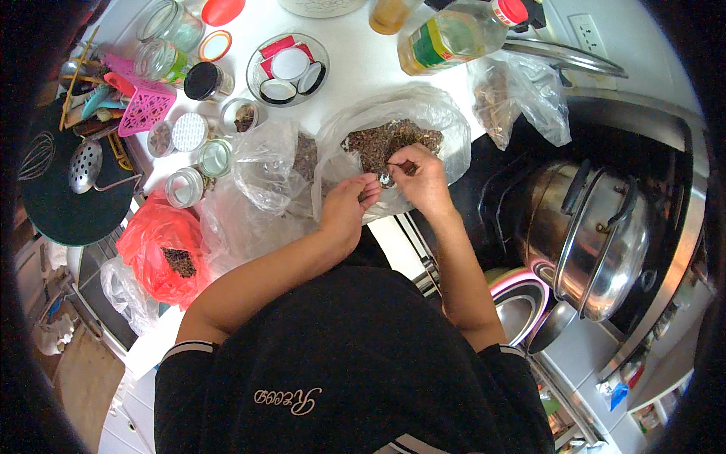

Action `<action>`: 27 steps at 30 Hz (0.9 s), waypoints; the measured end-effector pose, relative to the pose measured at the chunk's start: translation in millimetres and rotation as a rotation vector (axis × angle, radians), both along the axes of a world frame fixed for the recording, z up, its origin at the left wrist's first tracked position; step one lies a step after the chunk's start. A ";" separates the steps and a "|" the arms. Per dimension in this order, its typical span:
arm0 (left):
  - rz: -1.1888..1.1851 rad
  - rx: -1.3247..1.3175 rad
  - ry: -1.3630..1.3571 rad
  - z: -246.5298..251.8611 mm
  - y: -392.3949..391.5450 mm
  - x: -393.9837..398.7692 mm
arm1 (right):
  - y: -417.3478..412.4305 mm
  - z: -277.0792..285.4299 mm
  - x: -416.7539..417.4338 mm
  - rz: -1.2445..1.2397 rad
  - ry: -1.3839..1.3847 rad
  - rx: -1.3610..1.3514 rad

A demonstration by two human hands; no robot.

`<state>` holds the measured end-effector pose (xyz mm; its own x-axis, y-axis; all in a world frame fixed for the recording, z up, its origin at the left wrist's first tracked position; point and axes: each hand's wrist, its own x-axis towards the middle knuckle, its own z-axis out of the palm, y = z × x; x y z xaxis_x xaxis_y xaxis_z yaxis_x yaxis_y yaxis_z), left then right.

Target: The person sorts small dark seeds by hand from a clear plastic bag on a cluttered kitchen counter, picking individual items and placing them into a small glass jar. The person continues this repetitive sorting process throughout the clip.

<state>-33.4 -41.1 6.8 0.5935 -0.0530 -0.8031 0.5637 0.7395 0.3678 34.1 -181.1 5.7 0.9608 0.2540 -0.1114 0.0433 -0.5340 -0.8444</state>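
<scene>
A clear plastic bag (456, 122) lies wide open before me with dark dried plant bits (368, 142) inside. Over its near side is my left hand (349, 204), fingers curled, thumb near the fingertips; whether it holds something is too small to tell. Close to its right, my right hand (420, 176) pinches a small dark piece (394, 164) between thumb and fingers above the plant bits. Another clear bag (266, 164) with brownish contents touches the open one on the left. A red plastic bag (153, 244) farther left holds dark granules (179, 262).
Glass jars (184, 187), a black-lidded jar (207, 81) and a glass bowl of lids (287, 68) stand left and beyond. An oil bottle (448, 40) stands at the back. On the right, a large steel pot (584, 238) sits on the black stove. A pink basket (147, 108) holds utensils.
</scene>
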 end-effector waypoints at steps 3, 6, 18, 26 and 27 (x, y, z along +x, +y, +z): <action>0.033 -0.039 -0.009 -0.7 0.7 1.3 | -2.8 7.2 -1.1 0.028 0.099 0.062; 0.089 -0.099 -0.014 1.1 1.0 4.6 | 0.8 19.8 -2.8 0.153 0.145 0.085; 0.068 -0.039 -0.014 -5.8 -2.1 -5.4 | 19.5 -1.7 -2.2 0.094 -0.061 -0.222; 0.009 -0.032 -0.017 -9.1 -2.6 -7.2 | -9.1 -17.7 14.5 -0.056 -0.061 -0.079; 0.000 -0.037 -0.023 -10.4 -2.1 -7.6 | -12.7 -15.6 17.1 -0.108 0.053 -0.011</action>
